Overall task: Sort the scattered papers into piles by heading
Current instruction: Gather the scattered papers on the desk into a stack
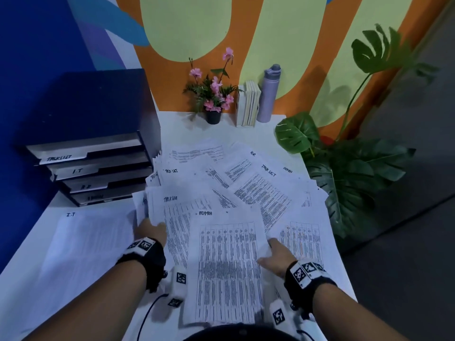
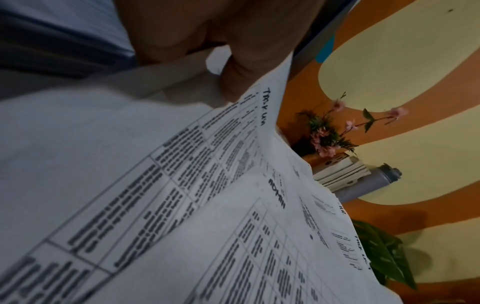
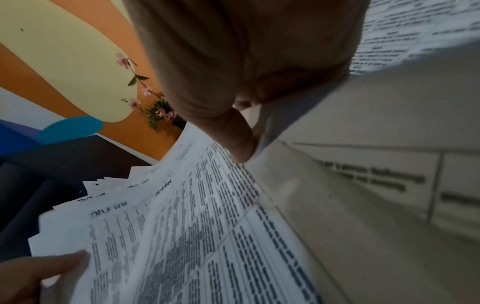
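Note:
Printed sheets with handwritten headings lie scattered across the middle of the white table (image 1: 290,126). On top at the front lies an ADMIN sheet (image 1: 226,254). My right hand (image 1: 272,244) pinches its right edge, thumb (image 3: 233,133) on top of the ADMIN sheet (image 3: 207,226) and fingers underneath. My left hand (image 1: 152,226) grips the left edge of a TASK LIST sheet (image 1: 177,217), which lies partly under the ADMIN sheet. In the left wrist view the thumb (image 2: 233,82) presses on that TASK LIST sheet (image 2: 182,154). An I.T pile (image 1: 91,242) lies at the left.
A dark stack of labelled trays (image 1: 93,168) stands at the back left. A flower pot (image 1: 213,102), books (image 1: 248,104) and a lilac bottle (image 1: 268,94) line the wall. A big leafy plant (image 1: 344,173) crowds the table's right edge.

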### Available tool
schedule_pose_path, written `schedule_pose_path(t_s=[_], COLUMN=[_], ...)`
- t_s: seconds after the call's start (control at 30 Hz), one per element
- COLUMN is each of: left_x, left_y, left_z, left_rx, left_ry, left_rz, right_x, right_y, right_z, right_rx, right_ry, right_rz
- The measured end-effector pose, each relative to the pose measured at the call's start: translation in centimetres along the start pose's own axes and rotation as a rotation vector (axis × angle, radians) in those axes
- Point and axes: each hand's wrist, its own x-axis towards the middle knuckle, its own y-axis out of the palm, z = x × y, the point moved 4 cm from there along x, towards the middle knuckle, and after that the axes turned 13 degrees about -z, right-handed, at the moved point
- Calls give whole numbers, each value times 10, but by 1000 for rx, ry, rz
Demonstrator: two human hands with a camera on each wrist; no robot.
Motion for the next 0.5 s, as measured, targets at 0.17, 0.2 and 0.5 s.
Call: schedule_pose_path(t_s=[0.17,0.2,0.5], left_x=[-4,-3,1], left_y=[17,19,8], left_z=[9,9,6], left_rx=[-75,-97,-270], left_ry=[-98,-98,-186], left_rz=[154,154,48], right_x=[13,14,30], right_y=[-31,-36,-65], right_z=[19,23,-5], right_rx=[88,146,438], right_ry=[-111,-125,81], right_rz=[-141,-132,-523])
